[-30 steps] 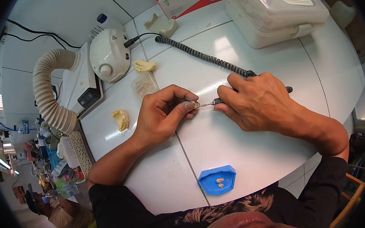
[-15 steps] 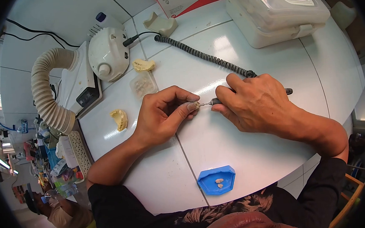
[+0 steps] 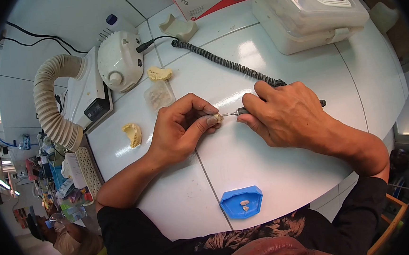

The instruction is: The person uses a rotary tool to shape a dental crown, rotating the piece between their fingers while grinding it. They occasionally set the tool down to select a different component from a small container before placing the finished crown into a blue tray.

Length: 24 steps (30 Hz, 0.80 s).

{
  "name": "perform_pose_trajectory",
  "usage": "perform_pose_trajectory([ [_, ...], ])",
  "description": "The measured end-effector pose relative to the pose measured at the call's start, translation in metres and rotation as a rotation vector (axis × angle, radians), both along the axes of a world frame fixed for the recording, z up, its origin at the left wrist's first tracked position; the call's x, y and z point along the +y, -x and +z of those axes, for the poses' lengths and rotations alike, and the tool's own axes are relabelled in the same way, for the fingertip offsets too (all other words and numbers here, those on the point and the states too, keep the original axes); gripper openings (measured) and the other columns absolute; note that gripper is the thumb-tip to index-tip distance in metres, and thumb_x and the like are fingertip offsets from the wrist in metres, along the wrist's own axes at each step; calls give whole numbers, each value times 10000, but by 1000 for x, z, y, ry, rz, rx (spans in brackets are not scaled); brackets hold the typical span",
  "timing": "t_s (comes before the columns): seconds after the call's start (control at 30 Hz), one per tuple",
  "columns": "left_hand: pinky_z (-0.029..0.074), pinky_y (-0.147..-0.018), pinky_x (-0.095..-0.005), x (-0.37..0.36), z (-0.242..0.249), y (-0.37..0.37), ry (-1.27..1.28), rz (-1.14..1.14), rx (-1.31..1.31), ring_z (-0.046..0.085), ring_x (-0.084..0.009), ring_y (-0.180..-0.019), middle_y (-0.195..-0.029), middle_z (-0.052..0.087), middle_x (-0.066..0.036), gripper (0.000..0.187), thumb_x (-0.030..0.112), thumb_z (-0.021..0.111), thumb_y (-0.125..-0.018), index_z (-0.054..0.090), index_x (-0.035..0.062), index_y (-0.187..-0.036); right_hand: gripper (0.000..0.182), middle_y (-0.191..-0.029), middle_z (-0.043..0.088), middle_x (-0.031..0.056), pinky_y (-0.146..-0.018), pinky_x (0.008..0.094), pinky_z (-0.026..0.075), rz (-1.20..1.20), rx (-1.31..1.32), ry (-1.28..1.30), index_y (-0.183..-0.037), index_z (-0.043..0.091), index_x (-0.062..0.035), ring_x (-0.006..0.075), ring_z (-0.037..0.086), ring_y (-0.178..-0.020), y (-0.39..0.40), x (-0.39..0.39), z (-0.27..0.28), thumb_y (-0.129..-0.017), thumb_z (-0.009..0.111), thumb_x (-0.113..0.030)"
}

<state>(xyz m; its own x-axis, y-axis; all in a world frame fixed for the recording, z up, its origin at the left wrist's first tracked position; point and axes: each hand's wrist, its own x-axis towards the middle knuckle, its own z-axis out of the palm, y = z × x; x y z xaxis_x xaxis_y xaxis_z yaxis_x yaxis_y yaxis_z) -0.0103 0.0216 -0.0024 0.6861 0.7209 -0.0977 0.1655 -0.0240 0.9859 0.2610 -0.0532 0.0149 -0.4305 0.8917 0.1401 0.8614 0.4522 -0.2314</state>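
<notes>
My left hand (image 3: 180, 127) pinches a small cream-coloured piece (image 3: 219, 118) between thumb and fingertips. My right hand (image 3: 284, 115) is wrapped round a dark rotary handpiece (image 3: 243, 110), whose thin metal tip meets the small piece or is right beside it. The rear end of the handpiece sticks out past my right hand. From near that hand a black coiled cord (image 3: 228, 62) runs up to a white control unit (image 3: 120, 61). Below my hands lies a blue tray (image 3: 253, 211) with small pale pieces in it.
Two yellowish dental casts (image 3: 133, 135) (image 3: 160, 73) and a clear container (image 3: 159, 96) are left of my hands. A ribbed hose (image 3: 48, 98) curves at far left. At the back are a mask box (image 3: 210, 1) and a white case (image 3: 306, 16). Another person (image 3: 74, 238) is lower left.
Between my left fingertips, the small piece is turned slightly and shows more of its surface. Both hands stay nearly in place, and the whole view has shifted very slightly.
</notes>
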Motion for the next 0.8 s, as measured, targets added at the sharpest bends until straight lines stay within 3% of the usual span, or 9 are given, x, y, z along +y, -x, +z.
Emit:
perform_pose_trajectory([
  [0.1,644,-903,-300,1,-1,2,-11,-19,24,768,-175,-1050,-1100,767,-133,73,-55,671,-1084,661,-39,-1154,432,-792,646,115,-440,418,493,1,6,-7,-911,685,-46,267,648,-495,0,0,-1,-1114,652,-426],
  [0.23,639,-911,-282,0,-4,2,-11,-1,0,771,-163,-1045,-1077,791,-148,110,-86,645,-1048,697,-99,-1144,355,-803,599,80,-461,408,477,-7,-28,12,-922,659,-82,253,618,-514,2,0,-1,-1085,704,-395],
  [0.33,642,-913,-286,0,-3,1,-11,-5,3,772,-165,-1038,-1077,795,-153,120,-96,641,-1039,710,-106,-1137,445,-786,644,116,-437,409,508,4,-19,-15,-913,685,-43,267,646,-486,4,1,-1,-1118,644,-436],
  [0.8,653,-926,-313,0,0,1,-39,-33,34,777,-184,-1045,-1088,780,-142,65,-81,703,-1048,700,-64,-1110,471,-808,637,115,-453,413,528,21,-7,-27,-929,685,-34,260,656,-504,2,0,-2,-1121,641,-462],
])
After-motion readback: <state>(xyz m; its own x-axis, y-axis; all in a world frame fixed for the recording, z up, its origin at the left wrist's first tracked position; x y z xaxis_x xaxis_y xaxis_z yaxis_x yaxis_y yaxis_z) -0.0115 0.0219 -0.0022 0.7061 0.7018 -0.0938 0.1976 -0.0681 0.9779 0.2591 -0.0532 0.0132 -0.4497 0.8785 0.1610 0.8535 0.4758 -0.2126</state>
